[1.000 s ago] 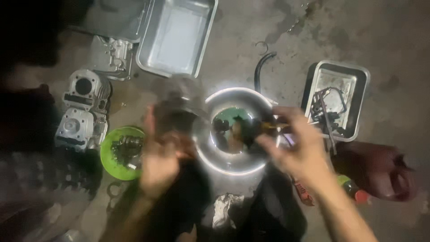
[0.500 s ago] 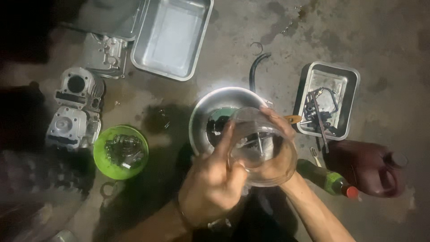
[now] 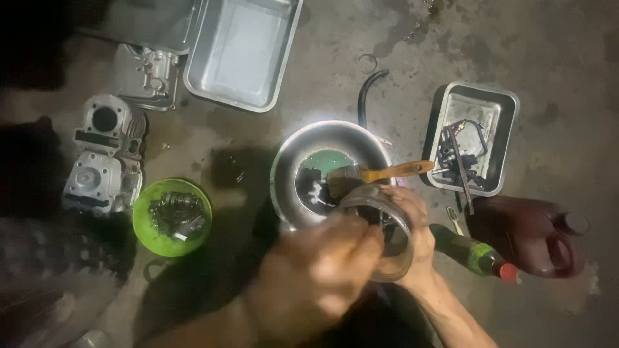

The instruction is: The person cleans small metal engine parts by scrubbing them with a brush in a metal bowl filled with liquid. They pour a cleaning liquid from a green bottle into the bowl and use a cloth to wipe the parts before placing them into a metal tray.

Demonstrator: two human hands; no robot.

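Observation:
Both my hands hold a clear round jar-like part (image 3: 383, 229) just over the near rim of a shiny metal bowl (image 3: 290, 167). My left hand (image 3: 322, 274) covers its near left side, blurred. My right hand (image 3: 412, 235) cups it from the right and from under it. Dark liquid and a green patch lie in the bowl, and a paintbrush (image 3: 380, 174) with an orange-brown handle rests across its rim. What is inside the clear part is hard to tell.
On the concrete floor: a green bowl of metal parts (image 3: 173, 216), engine cylinder pieces (image 3: 106, 158), a large steel tray (image 3: 245, 48), a small steel tray with tools (image 3: 474, 138), a dark red jug (image 3: 532, 235), a green bottle with red cap (image 3: 474, 251), a black hose (image 3: 367, 93).
The clear part has moved from left of the bowl to its near right rim, with both hands closing on it. The brush now rests across the bowl.

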